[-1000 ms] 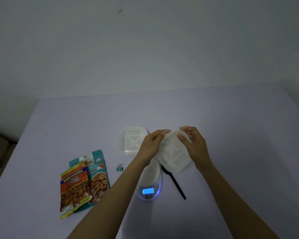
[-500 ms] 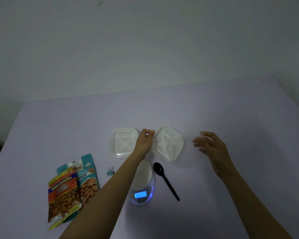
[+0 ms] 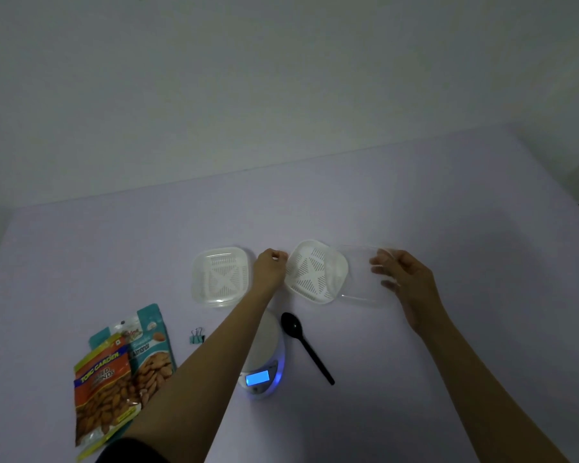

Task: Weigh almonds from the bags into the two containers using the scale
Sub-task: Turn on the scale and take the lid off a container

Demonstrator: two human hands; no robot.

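Looking down in the head view: the right container [image 3: 316,276] is pinched at its corner by the left hand [image 3: 270,267], apparently to steady it. Its clear lid [image 3: 365,279] is held aside in the right hand's [image 3: 406,279] curled fingers, so the mouth is freed. Only a slotted insert is seen inside, no almonds. The left container [image 3: 220,276] appears lidded. The scale [image 3: 264,362] is lit, and the bags [image 3: 121,372] lie on the tabletop [image 3: 448,329].
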